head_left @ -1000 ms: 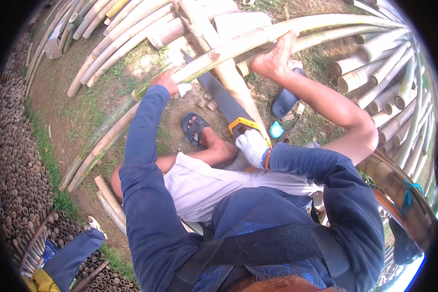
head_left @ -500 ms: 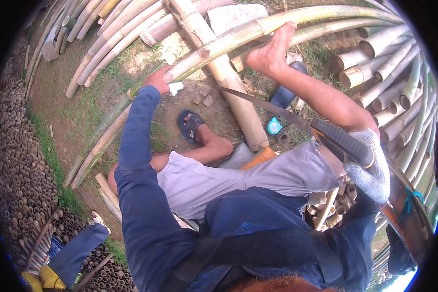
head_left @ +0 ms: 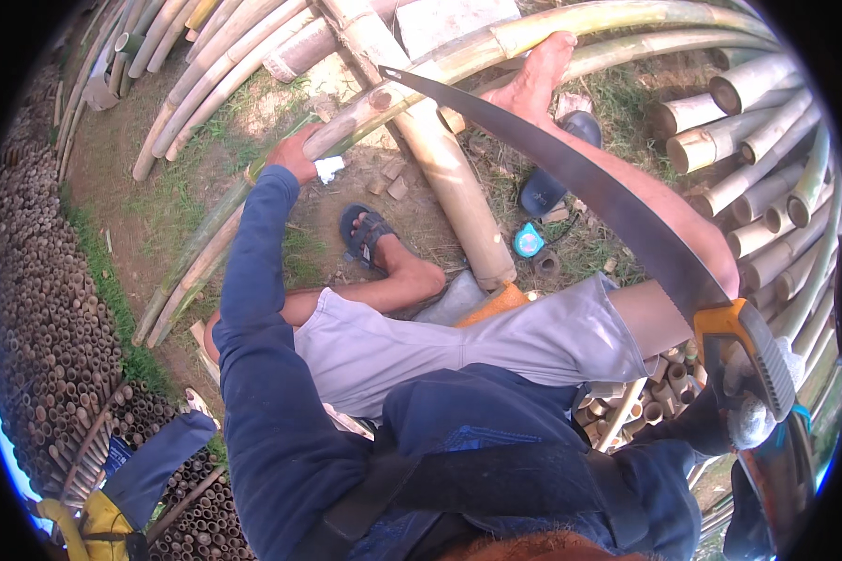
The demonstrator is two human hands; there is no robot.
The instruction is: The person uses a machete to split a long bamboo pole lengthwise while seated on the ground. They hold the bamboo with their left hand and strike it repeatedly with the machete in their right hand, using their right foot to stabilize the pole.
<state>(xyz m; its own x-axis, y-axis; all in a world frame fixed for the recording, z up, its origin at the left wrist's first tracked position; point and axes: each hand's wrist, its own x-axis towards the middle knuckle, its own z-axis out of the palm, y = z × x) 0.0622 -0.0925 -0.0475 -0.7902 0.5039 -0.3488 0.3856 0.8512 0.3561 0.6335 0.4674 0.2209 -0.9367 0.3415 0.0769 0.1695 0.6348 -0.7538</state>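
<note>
Steel handsaw with yellow-and-black handle (head_left: 580,182) now swung broadside above the right leg, blade showing wider than before. Long axis diagonal, tip pointing upper left, over pale-green bamboo pole (head_left: 458,62). White-gloved right hand (head_left: 750,423) wraps handle; bare left hand (head_left: 295,154) clasps pole's near end.

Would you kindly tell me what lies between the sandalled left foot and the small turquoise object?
In the head view, the near end of a thick bamboo log lies between the left foot and the turquoise object.
</note>
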